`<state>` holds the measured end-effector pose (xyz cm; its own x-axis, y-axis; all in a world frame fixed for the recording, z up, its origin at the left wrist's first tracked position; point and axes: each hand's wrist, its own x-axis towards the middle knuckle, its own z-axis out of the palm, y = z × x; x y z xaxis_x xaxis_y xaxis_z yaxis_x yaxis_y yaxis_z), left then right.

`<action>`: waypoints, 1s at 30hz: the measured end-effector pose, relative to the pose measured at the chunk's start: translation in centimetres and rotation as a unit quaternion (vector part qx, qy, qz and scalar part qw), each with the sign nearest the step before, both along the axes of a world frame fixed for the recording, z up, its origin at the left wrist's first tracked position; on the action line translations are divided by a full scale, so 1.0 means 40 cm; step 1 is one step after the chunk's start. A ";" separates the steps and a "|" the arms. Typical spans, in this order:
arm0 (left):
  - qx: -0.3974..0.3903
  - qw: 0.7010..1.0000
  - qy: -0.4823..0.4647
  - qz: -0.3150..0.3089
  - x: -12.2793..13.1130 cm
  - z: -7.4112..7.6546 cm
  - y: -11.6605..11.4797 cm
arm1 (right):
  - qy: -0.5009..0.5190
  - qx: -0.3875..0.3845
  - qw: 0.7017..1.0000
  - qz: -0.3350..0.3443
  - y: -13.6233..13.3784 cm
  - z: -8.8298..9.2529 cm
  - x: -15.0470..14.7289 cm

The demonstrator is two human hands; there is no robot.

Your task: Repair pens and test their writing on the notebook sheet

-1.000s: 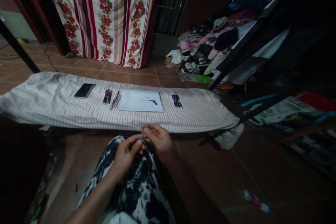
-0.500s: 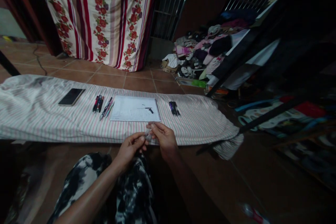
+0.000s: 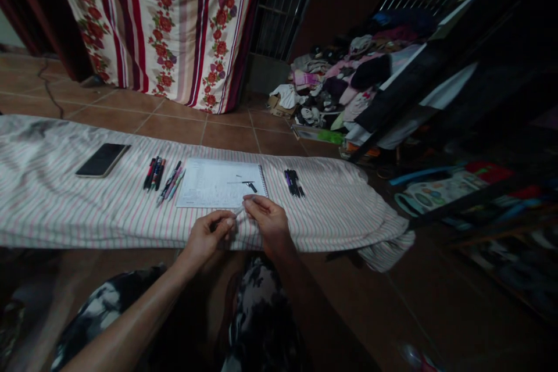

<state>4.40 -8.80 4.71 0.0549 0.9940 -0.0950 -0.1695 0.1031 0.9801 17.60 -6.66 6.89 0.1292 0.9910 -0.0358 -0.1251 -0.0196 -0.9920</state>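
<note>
My left hand (image 3: 208, 235) and my right hand (image 3: 269, 221) are pinched together on a small pen-like object (image 3: 240, 208) over the near edge of a striped cloth (image 3: 87, 209). Just beyond my fingers lies a spiral notebook (image 3: 213, 186), open, with a small dark pen part (image 3: 250, 185) on the page. Left of the notebook are several pens (image 3: 162, 175). A few dark pens (image 3: 293, 182) lie right of it. A black phone (image 3: 102, 160) rests further left on the cloth.
A floral striped curtain (image 3: 174, 23) hangs at the back. A pile of clothes (image 3: 340, 87) lies at the back right beside a dark slanted frame (image 3: 418, 70). Brown tiled floor (image 3: 235, 133) runs behind the cloth. My patterned trousers (image 3: 261, 314) are below.
Both hands have moved forward from above my lap to the cloth's near edge, still pinching the small object. The view has shifted forward and right.
</note>
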 end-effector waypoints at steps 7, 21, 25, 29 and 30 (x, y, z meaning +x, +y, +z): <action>-0.004 0.998 0.006 -0.057 -0.018 0.020 -0.027 | -0.001 0.027 1.000 0.009 -0.028 0.022 -0.007; 0.097 0.975 0.199 -0.012 -0.037 0.070 -0.217 | 0.056 0.002 0.997 0.054 -0.209 0.064 -0.008; 0.170 0.937 0.303 0.045 -0.038 0.052 -0.282 | 0.039 -0.022 0.996 0.080 -0.271 0.068 -0.001; 0.282 0.881 0.376 0.052 -0.036 0.068 -0.328 | -0.040 -0.030 0.994 0.100 -0.305 0.091 0.014; 0.305 0.868 0.389 0.050 -0.036 0.074 -0.336 | -0.072 -0.025 0.991 0.109 -0.309 0.097 0.019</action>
<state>2.97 -22.25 7.69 0.1198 0.8687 0.4807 0.5896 -0.4518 0.6695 18.37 -19.01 10.76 -0.0814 0.9932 -0.0827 0.0302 -0.0804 -0.9963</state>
